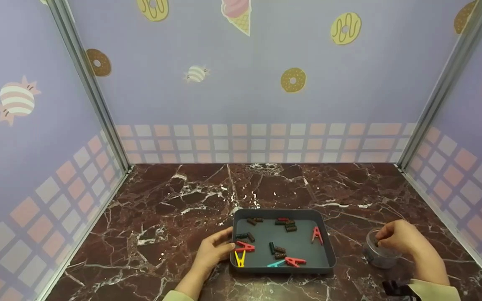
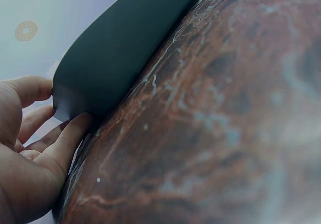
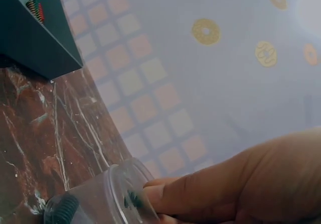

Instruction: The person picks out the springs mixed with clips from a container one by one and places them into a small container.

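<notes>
My left hand holds the dark grey tray at its left wall, the thumb at the rim; in the left wrist view the fingers reach its lower edge. My right hand is at the mouth of a clear plastic jar, thumb and finger pinching a small dark green coil spring. Another dark green spring lies inside the jar. Brown springs, dark green springs and a red spring lie in small groups in the tray.
The tray also holds red clips, a yellow clip and a blue clip. Jar and tray stand apart on a dark red marbled tabletop. Patterned panels enclose it at the back and both sides.
</notes>
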Action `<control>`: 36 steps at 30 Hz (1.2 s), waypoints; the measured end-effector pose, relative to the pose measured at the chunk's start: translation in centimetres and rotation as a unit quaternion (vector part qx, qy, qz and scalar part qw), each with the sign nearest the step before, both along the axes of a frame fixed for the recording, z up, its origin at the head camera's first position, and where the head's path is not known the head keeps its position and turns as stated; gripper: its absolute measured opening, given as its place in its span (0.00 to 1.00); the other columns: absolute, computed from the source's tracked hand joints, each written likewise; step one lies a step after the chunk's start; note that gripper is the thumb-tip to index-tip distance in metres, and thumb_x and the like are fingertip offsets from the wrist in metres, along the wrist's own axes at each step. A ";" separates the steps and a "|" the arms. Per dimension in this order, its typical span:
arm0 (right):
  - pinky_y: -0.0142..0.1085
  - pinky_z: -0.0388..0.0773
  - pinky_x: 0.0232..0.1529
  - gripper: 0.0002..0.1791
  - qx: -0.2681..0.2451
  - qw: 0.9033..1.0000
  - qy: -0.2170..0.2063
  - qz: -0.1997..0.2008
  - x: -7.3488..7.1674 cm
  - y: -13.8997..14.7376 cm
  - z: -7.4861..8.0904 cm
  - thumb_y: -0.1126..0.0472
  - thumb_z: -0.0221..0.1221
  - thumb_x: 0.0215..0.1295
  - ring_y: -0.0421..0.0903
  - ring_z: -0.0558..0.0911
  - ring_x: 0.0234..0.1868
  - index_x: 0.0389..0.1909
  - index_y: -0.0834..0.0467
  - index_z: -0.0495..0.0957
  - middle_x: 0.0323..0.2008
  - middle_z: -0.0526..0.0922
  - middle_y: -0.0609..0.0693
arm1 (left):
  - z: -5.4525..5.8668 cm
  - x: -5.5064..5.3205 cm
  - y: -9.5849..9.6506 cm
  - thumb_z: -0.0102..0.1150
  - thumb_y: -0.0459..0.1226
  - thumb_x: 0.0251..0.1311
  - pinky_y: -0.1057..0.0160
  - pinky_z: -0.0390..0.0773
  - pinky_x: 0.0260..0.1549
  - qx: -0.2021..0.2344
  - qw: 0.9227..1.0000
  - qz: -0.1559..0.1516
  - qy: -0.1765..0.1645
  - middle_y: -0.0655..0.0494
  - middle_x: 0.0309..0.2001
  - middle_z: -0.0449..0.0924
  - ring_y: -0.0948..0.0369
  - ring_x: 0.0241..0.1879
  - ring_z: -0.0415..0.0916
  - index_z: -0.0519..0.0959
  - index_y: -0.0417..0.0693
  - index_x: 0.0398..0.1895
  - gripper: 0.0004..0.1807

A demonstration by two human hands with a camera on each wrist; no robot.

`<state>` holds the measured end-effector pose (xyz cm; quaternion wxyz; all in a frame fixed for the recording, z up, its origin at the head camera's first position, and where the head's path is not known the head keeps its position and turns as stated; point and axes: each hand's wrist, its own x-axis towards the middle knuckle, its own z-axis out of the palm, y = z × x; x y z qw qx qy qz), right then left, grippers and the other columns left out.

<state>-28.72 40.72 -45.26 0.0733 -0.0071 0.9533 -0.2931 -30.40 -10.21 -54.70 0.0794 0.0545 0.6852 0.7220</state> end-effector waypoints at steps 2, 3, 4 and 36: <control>0.38 0.82 0.31 0.08 -0.001 1.000 -0.005 0.001 -0.1 -0.1 -0.1 0.71 0.67 0.56 0.43 0.83 0.31 0.37 0.69 0.87 0.33 0.89 0.56 | 0.0 0.0 0.0 0.63 0.30 0.63 0.62 0.88 0.45 0.002 1.000 -0.002 0.000 0.29 0.66 0.75 0.52 0.58 0.84 0.68 0.32 0.73 0.34; 0.39 0.82 0.31 0.08 0.001 1.000 -0.006 0.002 -0.2 -0.2 -0.2 0.71 0.67 0.55 0.43 0.83 0.31 0.37 0.69 0.87 0.33 0.89 0.56 | 0.0 0.0 0.0 0.63 0.30 0.64 0.62 0.88 0.45 0.004 1.000 -0.003 -0.001 0.29 0.66 0.75 0.51 0.58 0.84 0.68 0.32 0.73 0.34; 0.39 0.82 0.31 0.09 0.002 1.000 -0.007 0.004 -0.2 -0.2 -0.2 0.72 0.67 0.55 0.44 0.83 0.31 0.37 0.69 0.86 0.33 0.89 0.57 | 0.0 0.0 0.0 0.63 0.30 0.64 0.62 0.88 0.45 0.004 1.000 -0.004 -0.002 0.30 0.66 0.75 0.51 0.58 0.84 0.68 0.32 0.73 0.34; 0.40 0.83 0.36 0.08 -0.006 0.997 0.074 -0.012 0.4 -3.2 1.2 0.62 0.64 0.68 0.43 0.85 0.34 0.43 0.61 0.86 0.37 0.89 0.54 | 0.0 0.0 -0.2 0.62 0.29 0.65 0.61 0.88 0.44 0.015 1.000 -0.015 0.004 0.27 0.69 0.70 0.52 0.57 0.84 0.66 0.31 0.74 0.34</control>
